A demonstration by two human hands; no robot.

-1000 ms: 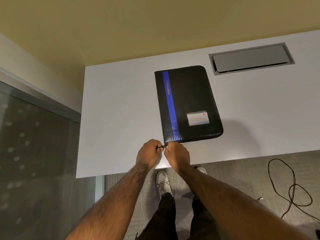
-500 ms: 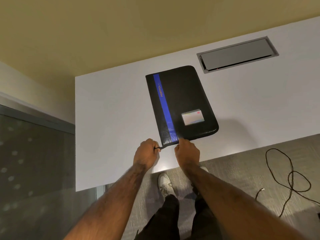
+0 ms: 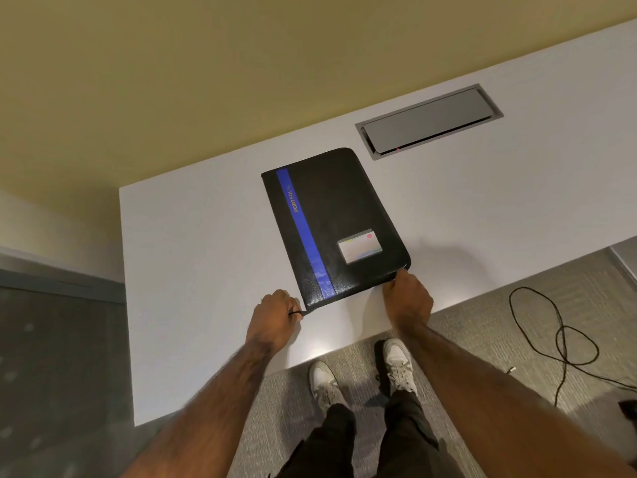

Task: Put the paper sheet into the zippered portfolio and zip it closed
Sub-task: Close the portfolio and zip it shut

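On the worktop (image 3: 193, 270), head view: the zippered portfolio (image 3: 344, 215) lies flat and closed, cover up, with its near edge close to the worktop's front edge.
Cover: black, with a blue stripe (image 3: 303, 229) lettered down its length and a small card window (image 3: 360, 250) near the right corner.
Left hand (image 3: 274, 320): fingers pinched on a thin black end tab (image 3: 298, 312) that sticks out at the near left corner.
Right hand (image 3: 408, 298): fingers curled down against the near edge, just short of the right corner. What they hold is hidden; I judge it to be the zip pull.
Paper sheet: nowhere in sight, so I take it to be inside already.
Contents: hidden under the cover, which lies level with no bulge.
Zip: I judge the near edge mostly done, with the right corner and the sides beyond it to come; the teeth are too small to read.
Handling: the portfolio looks stiff-boarded, padded and fairly light, so it could slide on the smooth worktop when the pull is tugged.
Where to hold: the end tab, pulled against the zip's travel, and the pull itself; rounded corners will likely need a slower hand.
Behind the portfolio: a grey cable hatch (image 3: 429, 124) is set in the worktop, lid down.
Floor: a black cord (image 3: 558, 336) loops across the carpet at the right.
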